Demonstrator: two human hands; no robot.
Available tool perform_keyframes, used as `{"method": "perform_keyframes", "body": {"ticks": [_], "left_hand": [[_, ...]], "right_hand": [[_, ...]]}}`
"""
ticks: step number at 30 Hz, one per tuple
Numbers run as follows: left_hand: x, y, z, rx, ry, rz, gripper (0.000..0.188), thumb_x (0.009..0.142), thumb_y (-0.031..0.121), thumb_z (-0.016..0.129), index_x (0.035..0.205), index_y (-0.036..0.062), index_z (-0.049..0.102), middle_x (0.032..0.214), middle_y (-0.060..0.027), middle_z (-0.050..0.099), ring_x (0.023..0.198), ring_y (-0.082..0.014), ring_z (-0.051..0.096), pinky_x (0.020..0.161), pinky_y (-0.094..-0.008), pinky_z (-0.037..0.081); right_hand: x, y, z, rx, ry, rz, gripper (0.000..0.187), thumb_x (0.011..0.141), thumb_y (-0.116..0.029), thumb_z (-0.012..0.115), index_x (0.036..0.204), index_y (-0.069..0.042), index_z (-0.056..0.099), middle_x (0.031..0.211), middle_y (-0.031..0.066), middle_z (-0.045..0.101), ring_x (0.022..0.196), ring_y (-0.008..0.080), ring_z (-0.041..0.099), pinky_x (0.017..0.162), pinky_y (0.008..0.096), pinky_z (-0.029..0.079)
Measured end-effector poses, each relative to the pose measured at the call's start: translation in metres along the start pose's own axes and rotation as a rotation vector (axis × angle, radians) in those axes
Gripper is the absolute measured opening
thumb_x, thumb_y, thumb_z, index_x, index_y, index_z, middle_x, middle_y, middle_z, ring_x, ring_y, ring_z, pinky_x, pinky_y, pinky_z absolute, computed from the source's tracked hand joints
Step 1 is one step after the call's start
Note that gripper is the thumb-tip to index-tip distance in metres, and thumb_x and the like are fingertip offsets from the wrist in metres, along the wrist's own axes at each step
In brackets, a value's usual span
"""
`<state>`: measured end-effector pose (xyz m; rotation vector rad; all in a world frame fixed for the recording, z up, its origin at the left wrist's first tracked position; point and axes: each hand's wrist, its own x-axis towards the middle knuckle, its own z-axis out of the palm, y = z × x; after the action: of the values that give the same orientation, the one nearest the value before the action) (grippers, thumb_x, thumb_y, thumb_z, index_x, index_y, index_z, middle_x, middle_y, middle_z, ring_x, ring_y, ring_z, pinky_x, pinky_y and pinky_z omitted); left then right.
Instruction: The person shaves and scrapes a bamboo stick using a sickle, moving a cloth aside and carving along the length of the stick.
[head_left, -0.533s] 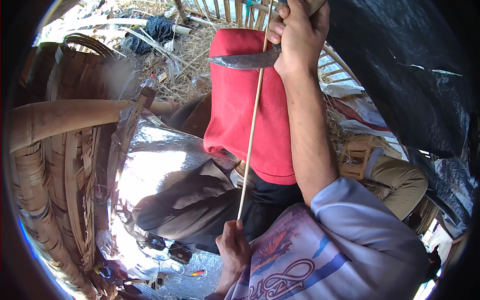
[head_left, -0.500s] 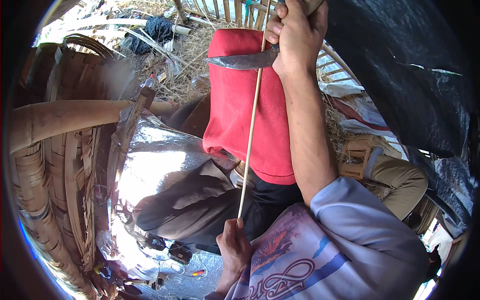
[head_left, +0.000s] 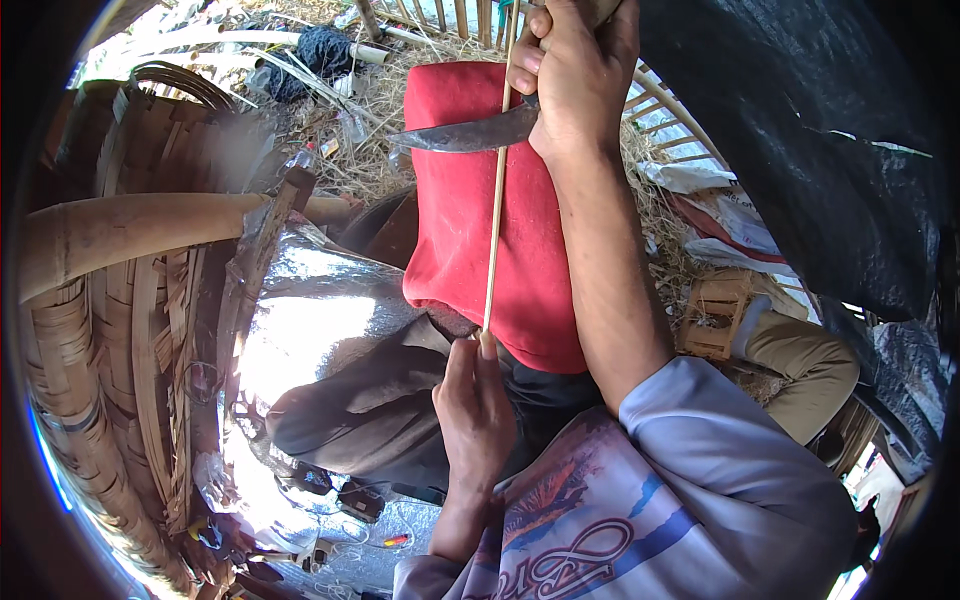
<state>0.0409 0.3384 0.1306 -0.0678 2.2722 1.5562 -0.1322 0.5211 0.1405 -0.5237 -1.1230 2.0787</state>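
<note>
A thin pale stick, like a bamboo strip (head_left: 494,245), runs lengthwise over a red cloth (head_left: 450,230) draped across my leg. My left hand (head_left: 474,405) is closed, pinching the stick between thumb and finger near the cloth's lower edge. Far up the cloth, my right hand (head_left: 585,85) grips a knife (head_left: 465,134) by its handle, which runs out of the upper edge of the picture. The curved dark blade points left and crosses over the stick. Fingers of the right hand lie close beside the stick's far part, whose end is out of view.
At left stand woven bamboo baskets (head_left: 75,370) and a thick bamboo pole (head_left: 150,235). Straw and litter (head_left: 400,100) cover the ground ahead, by a slatted bamboo fence (head_left: 675,115). Black plastic sheeting (head_left: 810,120) hangs at right. Another person's trousered leg (head_left: 800,360) shows below it.
My left hand has moved forward, away from my body, up to the cloth's lower edge, still pinching the stick. My right hand and the knife have shifted slightly left and nearer.
</note>
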Motion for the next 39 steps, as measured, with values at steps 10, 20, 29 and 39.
{"method": "perform_keyframes", "body": {"ticks": [10,20,29,39], "left_hand": [[0.071,0.04,0.01,0.042,0.03,0.044,0.024,0.098,0.015,0.045,0.08,-0.0011,0.046,0.057,-0.016,0.037,0.05,-0.0147,0.033,0.047,-0.0336,0.032],[0.084,0.048,-0.01,0.21,-0.033,0.026,0.025,0.098,0.019,0.044,0.093,-0.0016,0.056,0.07,-0.0236,0.054,0.065,-0.0393,0.056,0.059,-0.0453,0.041],[0.013,0.008,-0.033,-0.239,-0.1,-0.217,0.025,0.1,0.021,0.042,0.085,0.0031,0.051,0.063,0.0023,0.039,0.055,-0.0054,0.035,0.049,-0.0235,0.028],[0.037,0.023,-0.011,-0.398,-0.122,-0.239,0.023,0.101,0.019,0.041,0.086,0.0031,0.049,0.064,0.0058,0.036,0.057,-0.0004,0.03,0.048,-0.0188,0.027]], "right_hand": [[-0.018,-0.001,0.013,0.006,-0.063,0.046,0.037,0.094,-0.014,0.054,0.126,-0.016,0.036,0.062,-0.0014,0.042,0.038,0.0055,0.035,0.031,0.0212,0.029],[-0.027,0.014,0.018,0.007,-0.133,0.029,0.044,0.093,-0.013,0.054,0.131,-0.015,0.031,0.067,-0.0004,0.046,0.039,0.0052,0.039,0.03,0.0205,0.031],[-0.025,0.008,0.018,-0.044,-0.095,0.077,0.041,0.093,-0.013,0.054,0.128,-0.012,0.033,0.069,0.0,0.046,0.039,0.0051,0.038,0.03,0.0207,0.031],[-0.024,0.012,0.02,-0.056,-0.15,0.033,0.034,0.094,-0.014,0.053,0.124,-0.01,0.038,0.068,0.0,0.047,0.039,0.0051,0.038,0.029,0.0193,0.031]]}}
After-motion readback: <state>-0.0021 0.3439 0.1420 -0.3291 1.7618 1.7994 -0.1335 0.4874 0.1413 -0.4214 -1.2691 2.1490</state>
